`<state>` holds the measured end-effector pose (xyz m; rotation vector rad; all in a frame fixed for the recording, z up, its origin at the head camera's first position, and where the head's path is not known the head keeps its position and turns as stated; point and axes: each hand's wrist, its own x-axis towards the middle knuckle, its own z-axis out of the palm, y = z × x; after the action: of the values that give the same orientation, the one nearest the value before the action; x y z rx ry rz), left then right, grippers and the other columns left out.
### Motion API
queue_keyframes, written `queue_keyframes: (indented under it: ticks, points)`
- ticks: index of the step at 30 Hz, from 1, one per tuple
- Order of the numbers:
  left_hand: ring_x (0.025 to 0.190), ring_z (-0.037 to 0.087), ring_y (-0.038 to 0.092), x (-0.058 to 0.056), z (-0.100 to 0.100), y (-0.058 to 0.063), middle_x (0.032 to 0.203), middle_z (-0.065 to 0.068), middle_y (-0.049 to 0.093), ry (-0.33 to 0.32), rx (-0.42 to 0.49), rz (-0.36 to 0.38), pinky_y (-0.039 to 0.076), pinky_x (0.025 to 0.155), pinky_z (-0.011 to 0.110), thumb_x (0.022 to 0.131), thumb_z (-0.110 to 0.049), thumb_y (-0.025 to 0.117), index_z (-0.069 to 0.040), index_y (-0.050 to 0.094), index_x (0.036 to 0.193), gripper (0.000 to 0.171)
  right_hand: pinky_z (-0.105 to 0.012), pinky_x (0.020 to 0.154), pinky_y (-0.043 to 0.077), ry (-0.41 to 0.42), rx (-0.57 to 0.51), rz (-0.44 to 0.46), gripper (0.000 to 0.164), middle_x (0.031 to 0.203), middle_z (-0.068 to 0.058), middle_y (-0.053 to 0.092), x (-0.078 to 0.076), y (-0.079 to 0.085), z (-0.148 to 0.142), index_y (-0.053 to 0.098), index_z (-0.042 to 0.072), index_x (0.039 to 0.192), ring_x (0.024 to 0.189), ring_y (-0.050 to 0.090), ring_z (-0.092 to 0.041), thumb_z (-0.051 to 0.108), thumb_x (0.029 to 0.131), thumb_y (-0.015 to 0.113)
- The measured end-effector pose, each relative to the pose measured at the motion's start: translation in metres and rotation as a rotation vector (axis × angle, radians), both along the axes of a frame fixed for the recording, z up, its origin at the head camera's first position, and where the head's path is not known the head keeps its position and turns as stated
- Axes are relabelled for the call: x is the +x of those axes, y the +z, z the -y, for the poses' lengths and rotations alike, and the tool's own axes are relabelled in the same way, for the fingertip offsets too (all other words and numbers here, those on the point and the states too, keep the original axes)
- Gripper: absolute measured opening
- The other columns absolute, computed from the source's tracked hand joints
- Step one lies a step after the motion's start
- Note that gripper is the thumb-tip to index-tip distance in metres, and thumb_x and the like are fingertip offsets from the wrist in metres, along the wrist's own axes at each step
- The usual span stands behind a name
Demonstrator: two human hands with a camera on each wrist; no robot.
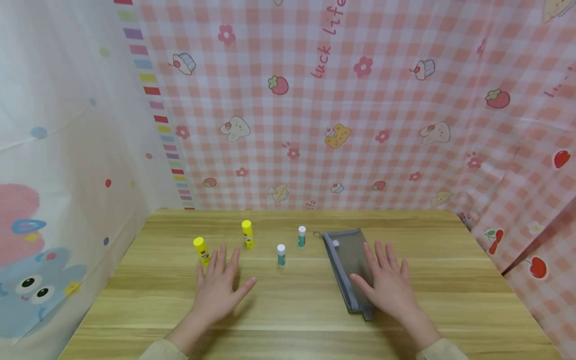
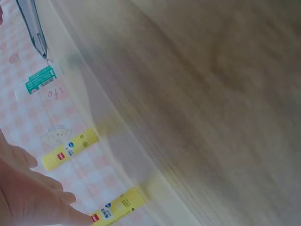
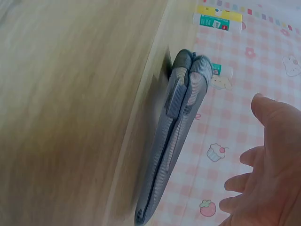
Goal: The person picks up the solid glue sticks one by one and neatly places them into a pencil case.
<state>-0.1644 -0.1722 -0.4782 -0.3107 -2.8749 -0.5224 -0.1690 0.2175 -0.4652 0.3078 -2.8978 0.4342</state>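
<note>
My left hand (image 1: 217,290), fingers spread and holding nothing, hovers low on the left side. Just beyond its fingertips stands a yellow glue stick (image 1: 202,251); a second yellow glue stick (image 1: 248,234) stands further back to its right. Two smaller white-capped glue sticks with green labels, a nearer one (image 1: 281,256) and a farther one (image 1: 302,237), are upright near the middle. A dark grey zippered mesh pouch (image 1: 344,270) lies on the right. My right hand (image 1: 390,285), also spread, overlaps the pouch's right side in the head view; the right wrist view shows the hand above it.
Everything stands on a wood-grain table (image 1: 288,320). A pink checked curtain (image 1: 315,100) hangs behind its back edge and on the right, and a white curtain (image 1: 90,150) with cartoon prints hangs on the left. The pouch has a small ring (image 1: 317,234) at its far corner.
</note>
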Motion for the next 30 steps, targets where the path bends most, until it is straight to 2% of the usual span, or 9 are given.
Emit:
queue_keyframes:
  ticks: [9, 13, 17, 20, 25, 30]
  points:
    - [0.141, 0.047, 0.027, 0.0, 0.004, 0.004, 0.155, 0.025, 0.029, 0.008, 0.054, -0.088, 0.014, 0.109, 0.074, 0.089, -0.053, 0.067, -0.002, 0.039, 0.15, 0.084, -0.077, 0.107, 0.011, 0.006, -0.034, -0.048, 0.082, 0.155, -0.029, 0.027, -0.003, -0.005, 0.01, 0.038, 0.001, 0.15, 0.144, 0.015, -0.049, 0.05, 0.09, 0.066]
    - [0.137, 0.046, 0.035, 0.001, 0.007, 0.005, 0.151, 0.027, 0.037, -0.002, 0.124, -0.146, 0.019, 0.109, 0.072, 0.087, -0.046, 0.072, 0.002, 0.041, 0.147, 0.083, -0.077, 0.107, 0.012, 0.013, -0.033, -0.066, 0.082, 0.154, -0.03, 0.029, -0.004, -0.006, 0.015, 0.04, 0.001, 0.148, 0.143, 0.017, -0.05, 0.048, 0.088, 0.069]
    - [0.129, 0.045, 0.046, 0.0, 0.011, 0.005, 0.143, 0.026, 0.048, -0.016, 0.208, -0.234, 0.031, 0.107, 0.067, 0.085, -0.037, 0.076, 0.004, 0.046, 0.142, 0.077, -0.077, 0.107, 0.014, 0.013, -0.018, -0.081, 0.083, 0.153, -0.03, 0.031, -0.005, -0.007, 0.022, 0.041, 0.001, 0.148, 0.143, 0.019, -0.049, 0.05, 0.087, 0.07]
    - [0.125, 0.046, 0.049, 0.0, 0.014, 0.006, 0.138, 0.025, 0.053, -0.014, 0.273, -0.261, 0.037, 0.104, 0.063, 0.086, -0.031, 0.077, 0.004, 0.049, 0.14, 0.07, -0.076, 0.107, 0.015, 0.013, -0.005, -0.083, 0.083, 0.152, -0.03, 0.032, -0.006, -0.009, 0.027, 0.041, 0.001, 0.148, 0.143, 0.02, -0.049, 0.05, 0.087, 0.07]
    - [0.121, 0.043, 0.053, 0.002, 0.02, 0.009, 0.133, 0.024, 0.057, 0.053, 0.413, -0.232, 0.042, 0.101, 0.061, 0.087, -0.025, 0.077, 0.003, 0.052, 0.138, 0.064, -0.076, 0.107, 0.015, 0.01, 0.005, -0.073, 0.083, 0.152, -0.03, 0.032, -0.007, -0.01, 0.033, 0.042, 0.002, 0.148, 0.142, 0.024, -0.048, 0.049, 0.086, 0.072]
    - [0.11, 0.037, 0.06, 0.003, 0.026, 0.011, 0.125, 0.022, 0.063, 0.121, 0.562, -0.241, 0.047, 0.094, 0.053, 0.083, -0.015, 0.08, 0.004, 0.057, 0.133, 0.058, -0.075, 0.107, 0.018, 0.006, 0.028, -0.054, 0.084, 0.152, -0.03, 0.032, -0.008, -0.013, 0.037, 0.042, 0.003, 0.148, 0.141, 0.025, -0.048, 0.05, 0.086, 0.071]
